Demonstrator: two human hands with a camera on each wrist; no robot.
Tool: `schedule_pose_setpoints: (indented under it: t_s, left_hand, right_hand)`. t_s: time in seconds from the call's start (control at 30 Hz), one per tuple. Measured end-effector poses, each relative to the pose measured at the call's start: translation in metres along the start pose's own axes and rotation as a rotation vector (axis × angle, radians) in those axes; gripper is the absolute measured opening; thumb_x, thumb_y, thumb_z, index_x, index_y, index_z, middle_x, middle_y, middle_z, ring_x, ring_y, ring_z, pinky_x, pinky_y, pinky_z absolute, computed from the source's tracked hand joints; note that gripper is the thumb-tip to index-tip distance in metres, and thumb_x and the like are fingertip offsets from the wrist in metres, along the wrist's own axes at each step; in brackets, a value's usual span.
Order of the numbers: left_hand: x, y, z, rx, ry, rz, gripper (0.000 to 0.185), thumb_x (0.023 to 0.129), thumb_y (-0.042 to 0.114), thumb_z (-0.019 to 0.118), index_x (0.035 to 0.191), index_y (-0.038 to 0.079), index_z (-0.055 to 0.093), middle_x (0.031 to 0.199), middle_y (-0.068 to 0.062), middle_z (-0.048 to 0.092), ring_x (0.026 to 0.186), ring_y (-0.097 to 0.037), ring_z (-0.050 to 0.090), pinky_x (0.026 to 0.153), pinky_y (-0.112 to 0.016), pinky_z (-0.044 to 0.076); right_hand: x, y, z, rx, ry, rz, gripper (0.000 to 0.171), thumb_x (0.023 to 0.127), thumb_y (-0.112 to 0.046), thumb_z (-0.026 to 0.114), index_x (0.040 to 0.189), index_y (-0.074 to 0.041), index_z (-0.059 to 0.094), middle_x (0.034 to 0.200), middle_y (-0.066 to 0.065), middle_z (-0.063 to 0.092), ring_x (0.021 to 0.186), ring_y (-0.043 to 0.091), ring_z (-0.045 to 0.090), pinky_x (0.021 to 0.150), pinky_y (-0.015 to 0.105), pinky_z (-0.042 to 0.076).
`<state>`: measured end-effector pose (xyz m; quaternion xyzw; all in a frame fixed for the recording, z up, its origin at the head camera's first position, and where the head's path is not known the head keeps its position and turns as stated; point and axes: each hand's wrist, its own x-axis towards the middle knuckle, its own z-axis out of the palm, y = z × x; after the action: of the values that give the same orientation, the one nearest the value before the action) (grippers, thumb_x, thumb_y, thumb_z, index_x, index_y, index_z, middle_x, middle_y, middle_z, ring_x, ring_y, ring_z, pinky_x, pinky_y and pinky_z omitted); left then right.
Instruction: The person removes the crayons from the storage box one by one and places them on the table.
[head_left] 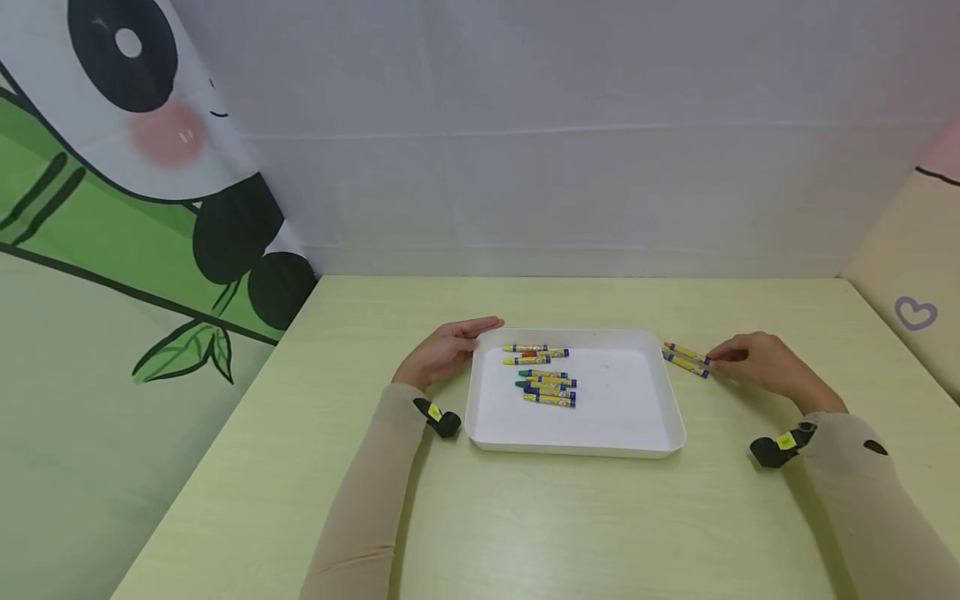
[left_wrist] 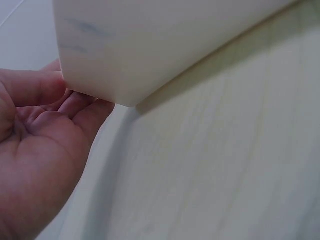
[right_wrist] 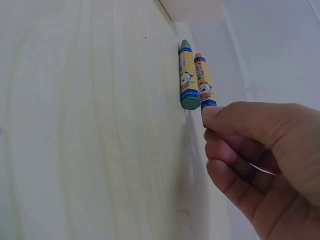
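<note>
The right hand, at the right centre of the head view, has curled fingers whose tips touch the ends of two yellow-wrapped wax crayons lying on the pale wooden table just right of the shallow white plastic tray; the left hand lies flat and relaxed against the tray's upper left corner. Seven more crayons lie in the tray's left half. In the left wrist view the palm is open, fingers under the tray corner. In the right wrist view a green-tipped crayon and an orange-tipped crayon lie side by side, a fingertip on the orange one. They look light, stiff, likely to roll and snap; pinching mid-wrapper seems best. Nothing blocks them.
</note>
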<state>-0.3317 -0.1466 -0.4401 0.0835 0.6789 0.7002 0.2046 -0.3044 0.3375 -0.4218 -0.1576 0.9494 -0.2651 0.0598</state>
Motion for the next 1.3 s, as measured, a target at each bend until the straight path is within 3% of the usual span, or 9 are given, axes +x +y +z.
schedule_pose_setpoints:
  t_s: [0.87,1.3]
  left_hand:
    - [0.004,0.004,0.003,-0.032,-0.005,0.005,0.051,0.097,-0.009,0.035,0.144,0.006,0.044,0.152,-0.004,0.041,0.143,-0.021,0.033,0.117,-0.040,0.028]
    - [0.007,0.003,0.004,-0.028,0.015,0.000,0.050,0.097,-0.009,0.035,0.143,0.007,0.045,0.151,-0.003,0.042,0.142,-0.021,0.034,0.116,-0.040,0.029]
  right_hand:
    - [0.009,0.009,-0.004,0.000,-0.025,0.005,0.026,0.089,-0.019,0.066,0.106,-0.001,0.071,0.101,0.014,0.070,0.089,0.018,0.059,0.070,0.027,0.048]
    - [0.011,0.005,-0.011,-0.027,-0.089,0.017,0.031,0.090,-0.023,0.066,0.111,0.000,0.069,0.102,0.012,0.069,0.092,0.022,0.059,0.072,0.029,0.047]
